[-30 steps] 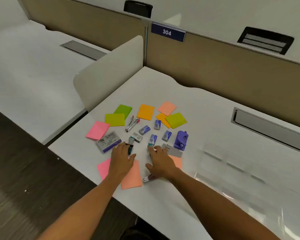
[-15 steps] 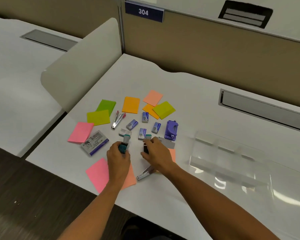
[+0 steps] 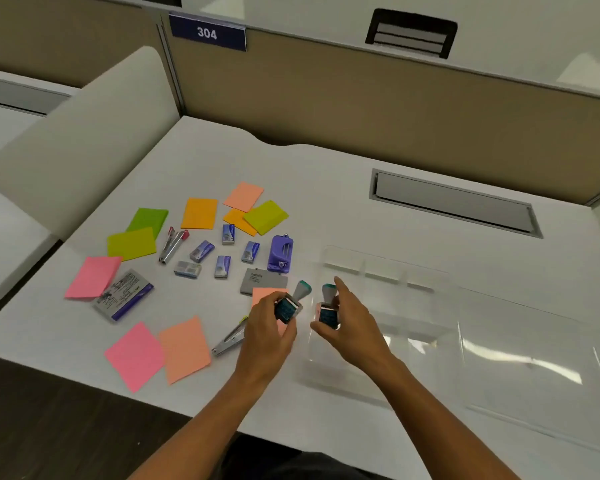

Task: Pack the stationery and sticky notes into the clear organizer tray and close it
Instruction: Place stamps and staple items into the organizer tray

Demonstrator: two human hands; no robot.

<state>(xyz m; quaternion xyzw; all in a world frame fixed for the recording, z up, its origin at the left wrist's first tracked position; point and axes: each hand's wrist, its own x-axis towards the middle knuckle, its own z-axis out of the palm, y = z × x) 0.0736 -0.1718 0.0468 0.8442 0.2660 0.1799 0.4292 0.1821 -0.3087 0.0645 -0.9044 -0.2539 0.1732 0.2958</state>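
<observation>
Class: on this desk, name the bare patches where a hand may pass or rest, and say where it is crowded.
Bare: desk between the sticky notes and the grey slot; also the front edge beside the clear tray. Crowded: around the staple boxes.

White desk [image 3: 326, 188], tan partition [image 3: 361, 109] w/ "304" sign [image 3: 207, 32].

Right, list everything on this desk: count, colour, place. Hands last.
Sticky-note pads: ten; pink, peach, orange, green, yellow-green; desk's left half.
Small staple boxes: five, blue-white, centre.
Larger box: one, grey-purple, left.
Staplers: two, silver; one upper left, one by left hand.
Hole punch: one, purple, centre.
Grey pad: one, centre.
Stamps: two, teal-handled, held.
Clear organizer tray: one, right, open.
Left hand: holds one stamp.
Right hand: holds the other.
</observation>
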